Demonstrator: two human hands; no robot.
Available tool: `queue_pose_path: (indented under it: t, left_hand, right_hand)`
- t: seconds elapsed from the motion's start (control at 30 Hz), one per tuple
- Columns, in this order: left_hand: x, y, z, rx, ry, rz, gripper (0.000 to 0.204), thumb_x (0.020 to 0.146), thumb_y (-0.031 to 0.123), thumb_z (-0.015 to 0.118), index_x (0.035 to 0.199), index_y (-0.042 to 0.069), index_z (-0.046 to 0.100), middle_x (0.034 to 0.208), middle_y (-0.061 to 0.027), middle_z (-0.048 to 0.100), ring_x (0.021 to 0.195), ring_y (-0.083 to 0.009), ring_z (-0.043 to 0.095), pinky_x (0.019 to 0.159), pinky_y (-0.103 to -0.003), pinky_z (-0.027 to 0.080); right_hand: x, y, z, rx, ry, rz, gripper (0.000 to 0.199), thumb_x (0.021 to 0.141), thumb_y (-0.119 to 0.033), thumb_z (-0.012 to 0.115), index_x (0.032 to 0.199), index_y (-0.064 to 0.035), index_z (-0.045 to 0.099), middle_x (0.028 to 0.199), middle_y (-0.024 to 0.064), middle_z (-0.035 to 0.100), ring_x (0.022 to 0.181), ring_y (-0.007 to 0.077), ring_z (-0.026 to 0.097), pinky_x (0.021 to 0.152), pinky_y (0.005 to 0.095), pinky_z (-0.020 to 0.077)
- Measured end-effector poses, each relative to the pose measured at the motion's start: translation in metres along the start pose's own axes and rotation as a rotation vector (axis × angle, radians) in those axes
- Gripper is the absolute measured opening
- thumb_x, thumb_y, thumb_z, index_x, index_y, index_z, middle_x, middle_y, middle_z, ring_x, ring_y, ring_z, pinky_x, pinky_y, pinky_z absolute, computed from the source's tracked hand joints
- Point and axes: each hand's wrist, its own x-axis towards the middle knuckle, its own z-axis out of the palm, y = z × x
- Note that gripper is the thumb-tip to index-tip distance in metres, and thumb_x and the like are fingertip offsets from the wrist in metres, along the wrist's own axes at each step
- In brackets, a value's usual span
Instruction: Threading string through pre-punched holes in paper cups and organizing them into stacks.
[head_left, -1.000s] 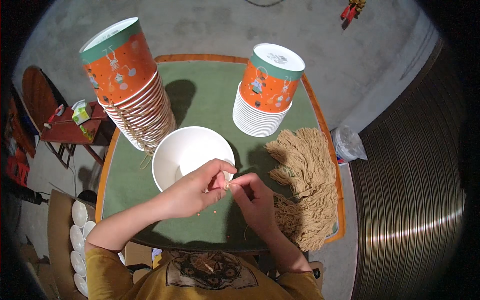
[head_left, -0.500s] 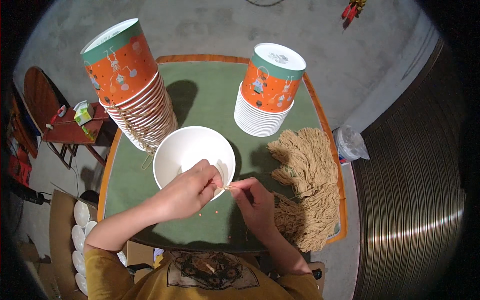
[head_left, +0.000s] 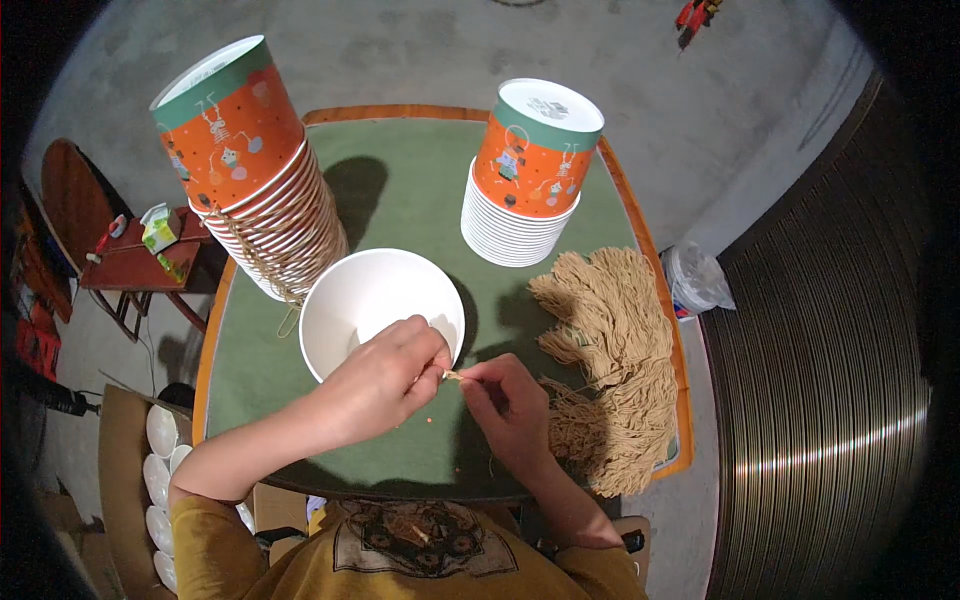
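Note:
A paper bucket (head_left: pixel 350 290) with a white inside sits mouth up in the middle of the table. At its near right rim my left hand (head_left: pixel 395 372) pinches a short bit of tan cord (head_left: pixel 453 375). The fingertips of my right hand (head_left: pixel 508 405) are closed on the same cord, just outside the rim. Whether it passes through the bucket wall is hidden by my fingers. Close by my right hand lies a big bundle of tan cords (head_left: pixel 625 350). Behind to the left leans a tall stack of upturned orange buckets (head_left: pixel 235 140), with cords hanging along its rims.
A shorter stack of upturned buckets (head_left: pixel 530 170) stands at the back right of the green-topped table (head_left: pixel 410 150). Left of the table are a red-brown chair (head_left: pixel 140 268) and a cardboard box (head_left: pixel 125 440) holding white buckets. A plastic pail (head_left: pixel 690 280) stands beyond the right edge.
The view has shifted slightly. Both hands keep pinching the cord at the bucket's rim, and my left fingers have turned a little around it.

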Motion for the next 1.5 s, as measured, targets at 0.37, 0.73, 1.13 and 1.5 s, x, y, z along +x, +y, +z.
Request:
queue_pose_path:
  t: [0.37,0.73,1.13,1.5]
  left_hand:
    - [0.000,0.000,-0.002,-0.106,-0.041,-0.086,0.009,0.082,-0.001,0.058,0.090,0.003,0.055,0.088,-0.0064,0.050,0.079,-0.0187,0.056,0.064,-0.032,0.048]
    - [0.002,0.009,-0.007,-0.243,-0.103,-0.246,0.009,0.092,0.005,0.057,0.095,0.002,0.050,0.087,-0.0116,0.059,0.077,-0.0209,0.059,0.069,-0.033,0.047]
    - [-0.001,0.001,-0.003,-0.196,-0.054,-0.164,0.008,0.091,0.005,0.058,0.098,0.004,0.054,0.089,-0.0055,0.059,0.083,-0.0153,0.058,0.075,-0.029,0.047]
    - [0.000,0.002,0.001,-0.016,0.027,0.088,0.019,0.082,-0.001,0.058,0.100,0.004,0.054,0.091,-0.0106,0.051,0.092,-0.0290,0.054,0.079,-0.037,0.045]
  right_hand:
    - [-0.002,-0.001,0.003,-0.123,0.010,-0.114,0.020,0.082,-0.012,0.072,0.098,-0.0080,0.062,0.074,0.0015,0.049,0.058,0.0095,0.046,0.053,0.0242,0.0392]
    - [0.000,0.003,0.009,-0.253,0.051,-0.226,0.023,0.082,-0.020,0.074,0.102,-0.0120,0.064,0.070,0.0021,0.050,0.053,0.0124,0.046,0.049,0.0274,0.0395]
    - [-0.002,-0.003,0.008,-0.272,0.011,-0.193,0.020,0.080,-0.011,0.071,0.094,-0.0090,0.056,0.086,0.0058,0.062,0.073,0.0255,0.065,0.061,0.0344,0.0521]
    - [-0.008,-0.006,0.005,-0.282,0.011,-0.065,0.017,0.081,-0.010,0.069,0.092,-0.0102,0.057,0.077,0.0041,0.060,0.060,0.0174,0.060,0.054,0.0290,0.0491]
